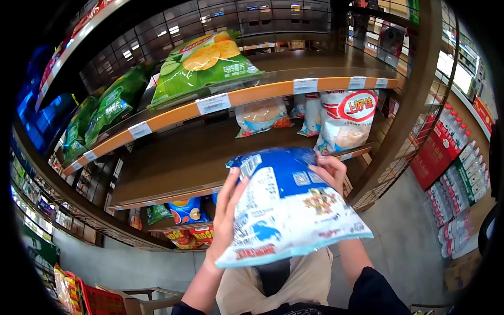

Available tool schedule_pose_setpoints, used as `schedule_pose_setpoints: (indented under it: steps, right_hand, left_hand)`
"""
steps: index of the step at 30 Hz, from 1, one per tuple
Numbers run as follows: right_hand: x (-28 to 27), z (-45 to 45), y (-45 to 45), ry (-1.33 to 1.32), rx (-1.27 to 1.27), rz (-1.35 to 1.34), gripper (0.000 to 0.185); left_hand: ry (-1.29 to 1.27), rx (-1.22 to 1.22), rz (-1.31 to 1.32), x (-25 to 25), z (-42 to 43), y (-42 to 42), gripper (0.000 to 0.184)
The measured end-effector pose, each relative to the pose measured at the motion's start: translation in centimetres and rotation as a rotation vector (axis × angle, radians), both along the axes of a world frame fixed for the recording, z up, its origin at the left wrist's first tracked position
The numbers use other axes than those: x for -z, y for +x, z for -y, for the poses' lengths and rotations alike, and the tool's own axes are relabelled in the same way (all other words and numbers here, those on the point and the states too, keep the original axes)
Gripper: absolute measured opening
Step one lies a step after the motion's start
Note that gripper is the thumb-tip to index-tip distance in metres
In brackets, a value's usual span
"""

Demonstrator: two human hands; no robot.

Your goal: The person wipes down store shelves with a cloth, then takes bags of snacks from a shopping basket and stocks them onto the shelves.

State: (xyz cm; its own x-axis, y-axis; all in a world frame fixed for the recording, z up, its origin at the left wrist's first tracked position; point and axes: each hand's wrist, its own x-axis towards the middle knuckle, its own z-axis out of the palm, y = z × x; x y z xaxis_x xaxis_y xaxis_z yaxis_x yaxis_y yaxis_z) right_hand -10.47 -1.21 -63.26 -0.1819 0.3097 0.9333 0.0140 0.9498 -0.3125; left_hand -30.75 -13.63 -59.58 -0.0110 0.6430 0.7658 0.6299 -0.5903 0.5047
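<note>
A puffy blue and white snack bag [294, 210] is held up in front of the shelves, its printed side with barcode and square codes facing me. My left hand [228, 210] grips its left side, fingers on the edge. At its upper right, my right hand [332, 173] holds the bag with curled fingers. Just behind it, on the middle shelf [173, 163], stand a white and red shrimp snack bag [347, 121] and a clear-fronted bag [262, 116]. On the upper shelf lies a green chip bag [202, 65].
Dark green bags [113, 107] lean at the upper shelf's left. Small bags [186, 211] sit on the lowest shelf. A brown shelf post [404, 115] rises at right, with bottle packs [457, 178] beyond. A red basket [102, 300] is at bottom left.
</note>
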Motion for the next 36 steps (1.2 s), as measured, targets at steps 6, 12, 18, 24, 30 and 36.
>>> schedule_pose_setpoints:
  steps: [6, 12, 18, 24, 30, 36]
  right_hand:
    - [-4.6, 0.6, 0.3, -0.206, -0.14, 0.098, 0.078]
    - [-5.1, -1.8, -1.4, -0.47, 0.037, 0.154, 0.064]
    - [-4.6, -4.8, -2.7, -0.595, -0.102, 0.173, 0.069]
    - [-5.4, -7.8, -4.8, -0.636, -0.018, 0.205, 0.07]
    - [-5.6, -8.9, -5.7, -0.684, 0.143, 0.297, 0.067]
    - [-5.4, -9.6, -4.9, -0.681, 0.212, 0.377, 0.075]
  left_hand:
    - [-0.205, 0.105, -0.058, -3.8, -0.6, -1.7, 0.081]
    - [-0.402, 0.037, 0.033, -5.0, -4.8, -2.8, 0.031]
    - [-0.563, 0.06, 0.134, -5.1, -9.2, -3.9, 0.043]
    - [-0.654, -0.021, 0.157, -5.1, -13.0, -4.2, 0.041]
    - [-0.598, -0.046, 0.172, -4.6, -14.9, -4.4, 0.047]
    - [-0.649, -0.061, 0.087, -4.8, -14.8, -3.9, 0.048]
